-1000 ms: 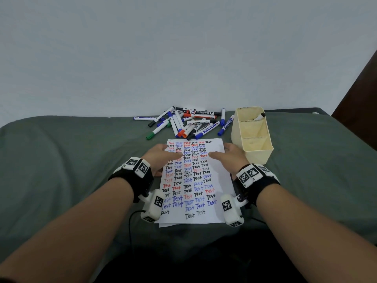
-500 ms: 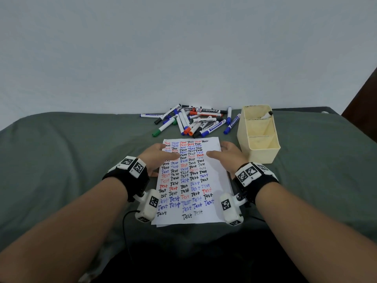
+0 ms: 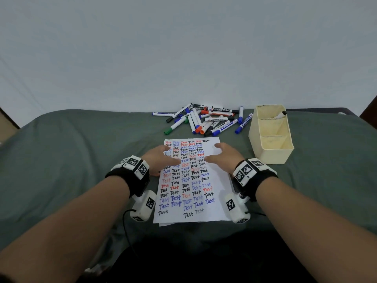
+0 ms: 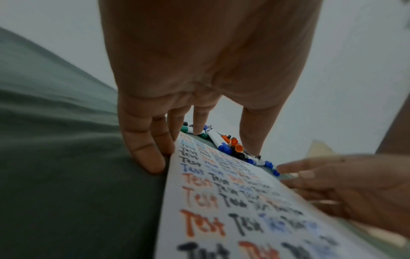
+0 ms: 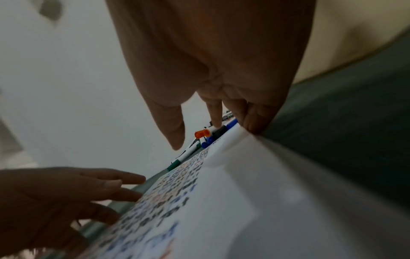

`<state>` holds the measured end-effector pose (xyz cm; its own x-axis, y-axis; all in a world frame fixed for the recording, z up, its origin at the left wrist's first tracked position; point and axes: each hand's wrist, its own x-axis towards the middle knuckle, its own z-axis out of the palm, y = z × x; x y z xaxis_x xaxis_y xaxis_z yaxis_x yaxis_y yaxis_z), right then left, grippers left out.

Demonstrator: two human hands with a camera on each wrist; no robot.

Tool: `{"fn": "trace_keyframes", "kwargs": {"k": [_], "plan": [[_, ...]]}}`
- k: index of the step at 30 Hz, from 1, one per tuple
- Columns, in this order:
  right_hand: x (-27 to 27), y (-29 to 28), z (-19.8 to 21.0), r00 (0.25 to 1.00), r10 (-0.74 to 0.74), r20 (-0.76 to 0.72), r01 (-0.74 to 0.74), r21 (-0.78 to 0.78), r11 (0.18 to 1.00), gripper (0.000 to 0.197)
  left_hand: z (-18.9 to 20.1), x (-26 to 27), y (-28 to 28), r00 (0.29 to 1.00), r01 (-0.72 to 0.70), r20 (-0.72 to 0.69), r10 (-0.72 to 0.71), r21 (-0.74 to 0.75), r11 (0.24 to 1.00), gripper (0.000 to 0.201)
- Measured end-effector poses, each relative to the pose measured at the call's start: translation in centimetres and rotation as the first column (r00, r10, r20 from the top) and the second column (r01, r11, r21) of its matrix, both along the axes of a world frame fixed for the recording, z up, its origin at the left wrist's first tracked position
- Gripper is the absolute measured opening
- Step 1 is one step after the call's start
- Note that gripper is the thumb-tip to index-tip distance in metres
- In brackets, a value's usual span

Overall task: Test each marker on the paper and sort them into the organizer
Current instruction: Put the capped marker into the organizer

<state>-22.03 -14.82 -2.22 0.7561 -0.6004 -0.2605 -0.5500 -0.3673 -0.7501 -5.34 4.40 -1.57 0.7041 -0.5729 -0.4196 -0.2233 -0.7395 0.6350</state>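
so we've got our left hand (image 3: 161,160) & right hand (image 3: 222,158) over the paper (image 3: 189,197), fingers loosely spread, holding nothing, tips at its side edges. beyond: marker pile (image 3: 204,121) on the green cloth (image 3: 71,160); organizer (image 3: 271,150) to the right w/ one marker (image 3: 280,115) in its far compartment.

Markers (image 3: 204,121) heaped beyond scribbled paper (image 3: 191,180); organizer (image 3: 271,135) right.

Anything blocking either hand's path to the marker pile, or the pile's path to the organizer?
Nothing visible. Left hand and right hand are over the paper; past its far edge, only bare green cloth before the marker pile. The organizer stands right of the pile, only cloth between them.
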Motion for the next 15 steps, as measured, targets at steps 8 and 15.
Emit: {"fn": "trace_keyframes", "kwargs": {"k": [8,15], "plan": [[0.7,-2.1,1.9,0.883,0.211,-0.42,-0.387,-0.397,0.832,0.081,0.2,0.7,-0.6,0.906,0.181,0.332,-0.262,0.254,0.95,0.088],[0.5,-3.3,-0.4,0.83,0.18,-0.528,-0.444,-0.429,0.787,0.092,1.8,2.0,-3.5,0.788,0.238,0.5,-0.361,0.293,0.926,0.069]]}}
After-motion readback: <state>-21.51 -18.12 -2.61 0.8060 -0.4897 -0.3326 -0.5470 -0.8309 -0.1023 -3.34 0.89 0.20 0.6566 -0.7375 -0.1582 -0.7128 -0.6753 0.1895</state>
